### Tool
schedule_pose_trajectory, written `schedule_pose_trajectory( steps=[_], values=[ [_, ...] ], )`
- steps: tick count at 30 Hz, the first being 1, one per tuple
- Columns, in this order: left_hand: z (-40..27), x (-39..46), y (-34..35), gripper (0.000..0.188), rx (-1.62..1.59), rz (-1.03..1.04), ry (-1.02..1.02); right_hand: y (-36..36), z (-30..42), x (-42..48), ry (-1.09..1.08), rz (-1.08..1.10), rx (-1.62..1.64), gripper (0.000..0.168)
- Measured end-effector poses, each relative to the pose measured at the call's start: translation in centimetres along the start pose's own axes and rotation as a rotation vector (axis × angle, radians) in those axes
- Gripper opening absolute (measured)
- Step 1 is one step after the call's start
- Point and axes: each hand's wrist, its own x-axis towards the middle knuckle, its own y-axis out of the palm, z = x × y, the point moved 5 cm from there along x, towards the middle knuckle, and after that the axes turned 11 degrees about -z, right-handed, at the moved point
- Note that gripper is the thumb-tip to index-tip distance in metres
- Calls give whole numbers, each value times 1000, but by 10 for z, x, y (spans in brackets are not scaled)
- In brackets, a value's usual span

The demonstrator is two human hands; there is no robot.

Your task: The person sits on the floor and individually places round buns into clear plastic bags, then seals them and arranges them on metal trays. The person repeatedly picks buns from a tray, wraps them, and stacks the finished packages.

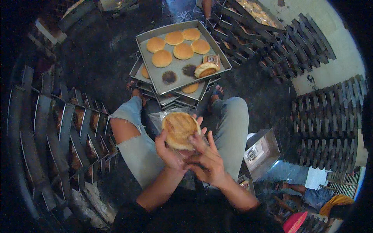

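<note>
A round flat bun [179,128], browned in streaks on the side facing me, lies in my left hand [172,154]. The thumb rests on its left edge, and fingertips show past its right side. Clear plastic film [157,118] sticks out behind the bun. My right hand [209,163], slightly blurred, has its fingers spread, with fingertips over the bun's lower right edge. Beyond my knees, a metal tray [158,88] tops a stack of trays set at angles. It bears several golden buns [183,51], a cream-coloured bun on its side [206,70], and a printed packet [211,59].
Racks or stacks of dark trays stand at my left [67,125] and right [325,122]. A metal box [269,154] beside my right knee holds printed plastic wrappers [256,151]. At lower right another person [317,195] is partly visible near a red object [294,222].
</note>
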Motion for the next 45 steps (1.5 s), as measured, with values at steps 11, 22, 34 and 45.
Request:
schedule_pose_trajectory(
  steps=[11,22,34,45],
  values=[
    [49,-16,15,75,-34,-66,-360,-87,-35,-21,284,-296,18,25],
    [54,20,-2,29,1385,321,801,-103,-82,-59,577,-882,300,8],
    [41,28,-4,12,1168,-9,401,-119,-75,-79,1004,-794,384,20],
    [51,1,-59,14,1542,87,516,-96,-59,-144,1223,-700,-15,17]
  ],
)
